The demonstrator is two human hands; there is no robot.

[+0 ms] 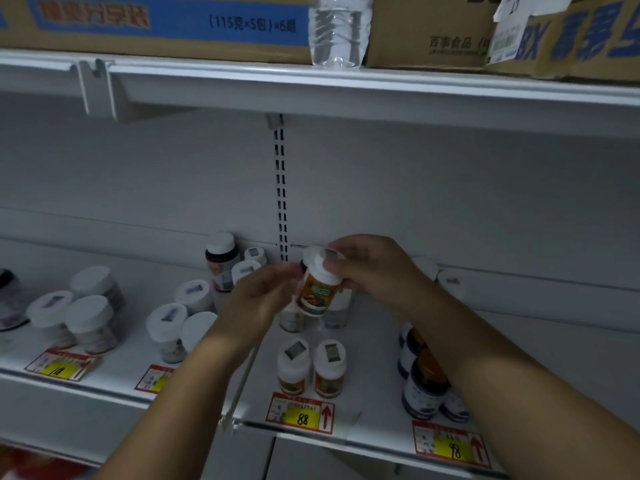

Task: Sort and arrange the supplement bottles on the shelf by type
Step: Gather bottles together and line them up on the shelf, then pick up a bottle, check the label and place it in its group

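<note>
Head view: both hands hold an orange-labelled supplement bottle (317,289) tilted above the white shelf (377,424). The right hand (372,268) curls round its white cap; the left hand (258,299) grips its side. Open shelf lies just right of them; price tags (300,412) line the front edge.

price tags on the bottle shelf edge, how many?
4: tag marked 18 far left, a partly hidden tag behind the left forearm, 88 tag centre, 98 tag right.
</note>
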